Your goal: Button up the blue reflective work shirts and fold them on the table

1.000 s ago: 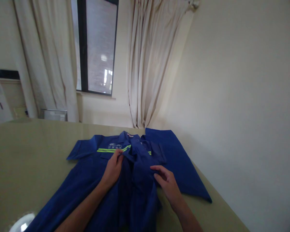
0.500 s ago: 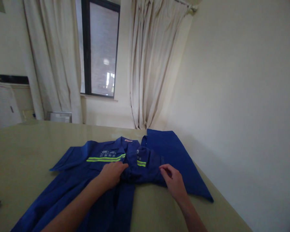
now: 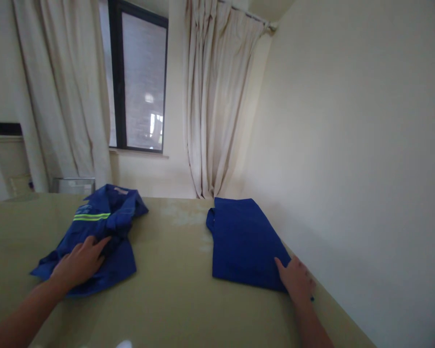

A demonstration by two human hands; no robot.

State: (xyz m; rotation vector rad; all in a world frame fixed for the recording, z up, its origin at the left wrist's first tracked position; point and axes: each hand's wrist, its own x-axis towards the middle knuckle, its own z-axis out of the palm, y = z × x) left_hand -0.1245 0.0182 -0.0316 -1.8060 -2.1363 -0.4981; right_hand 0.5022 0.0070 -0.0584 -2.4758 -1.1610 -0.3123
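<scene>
A blue short-sleeved work shirt [image 3: 117, 261] with a yellow-green stripe lies bunched at the left of the table. On its front, my left hand [image 3: 81, 261] has its fingers curled into the cloth, partly hiding it. To the right lies a flat folded blue garment [image 3: 242, 241], its kind not clear from this side. My right hand [image 3: 296, 278] rests over the near right corner of this garment, thumb and fingers apart, slightly blurred. A bit of blue cloth shows just beyond the fingers.
Both garments lie on a glossy greenish-yellow table [image 3: 173, 299]. A bare wall [image 3: 366, 169] runs along the table's right side. Behind stand a window [image 3: 142, 87] and long pale curtains [image 3: 217, 106]. A small white object [image 3: 124, 344] shows at the bottom edge.
The shirt has moved left with my left hand, away from the folded garment, and is more bunched. My right hand has shifted right, onto the folded garment's corner. The view has turned slightly right.
</scene>
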